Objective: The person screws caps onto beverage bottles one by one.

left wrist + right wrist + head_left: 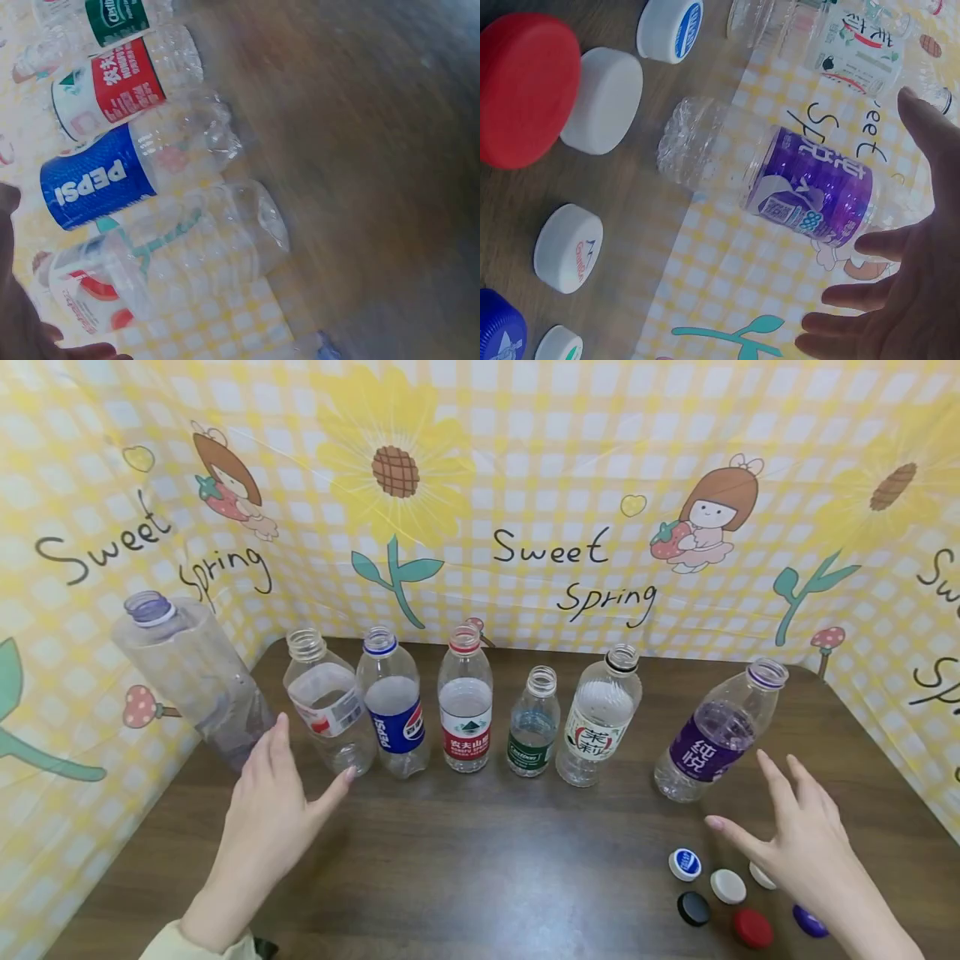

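My left hand (270, 810) has its thumb and fingers spread and holds nothing, in front of a large clear bottle (187, 660) with a purple neck and a clear bottle (326, 706) with a white-and-red label. Empty and spread too, my right hand (806, 831) is just right of the purple-label bottle (708, 739); the right wrist view shows its fingers near that bottle's upper part. Between the hands stand a Pepsi bottle (397, 727), a red-label bottle (466, 731), a small green-label bottle (531, 743) and a tea bottle (596, 735). All bottles are uncapped.
Loose caps lie at the right front of the brown table (450, 868): blue-and-white (686, 864), black (693, 908), white (728, 887), red (752, 928) and purple (810, 921). Another white cap (762, 877) is partly behind my right hand. Checked cloth (525, 460) hangs behind the bottles.
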Tool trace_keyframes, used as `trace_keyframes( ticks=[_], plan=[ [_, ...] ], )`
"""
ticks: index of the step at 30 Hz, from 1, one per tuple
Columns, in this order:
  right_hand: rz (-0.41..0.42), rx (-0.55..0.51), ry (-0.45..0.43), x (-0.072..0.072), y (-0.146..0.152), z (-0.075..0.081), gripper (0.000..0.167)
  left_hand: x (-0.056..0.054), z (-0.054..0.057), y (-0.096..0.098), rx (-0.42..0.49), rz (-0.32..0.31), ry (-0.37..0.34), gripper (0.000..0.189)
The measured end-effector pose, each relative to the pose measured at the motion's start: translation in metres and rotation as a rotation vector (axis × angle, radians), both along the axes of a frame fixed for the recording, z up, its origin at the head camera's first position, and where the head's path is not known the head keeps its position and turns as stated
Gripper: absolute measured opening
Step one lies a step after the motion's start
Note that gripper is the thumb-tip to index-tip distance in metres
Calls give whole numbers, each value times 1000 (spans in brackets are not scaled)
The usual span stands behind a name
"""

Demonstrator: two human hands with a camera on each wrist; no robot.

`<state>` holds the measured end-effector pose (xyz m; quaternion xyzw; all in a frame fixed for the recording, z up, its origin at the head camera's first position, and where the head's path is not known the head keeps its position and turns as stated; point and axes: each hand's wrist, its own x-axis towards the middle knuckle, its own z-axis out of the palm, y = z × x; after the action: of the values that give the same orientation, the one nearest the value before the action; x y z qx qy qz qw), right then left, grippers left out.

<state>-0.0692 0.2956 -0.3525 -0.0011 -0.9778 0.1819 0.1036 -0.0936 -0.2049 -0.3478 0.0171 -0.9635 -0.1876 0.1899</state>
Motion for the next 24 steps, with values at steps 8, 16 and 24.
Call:
trace_keyframes(
  ticks=[8, 16, 24],
  plan=[
    [84, 31, -11, 2, -7, 2, 78, 2, 17, 22, 144, 23, 148, 78],
    [137, 94, -70, 4, -17, -4, 56, -8, 26, 45, 126, -122, 392, 74],
    [210, 158, -44, 3, -27, -20, 46, -25, 35, 63, 115, -144, 416, 77]
  ],
)
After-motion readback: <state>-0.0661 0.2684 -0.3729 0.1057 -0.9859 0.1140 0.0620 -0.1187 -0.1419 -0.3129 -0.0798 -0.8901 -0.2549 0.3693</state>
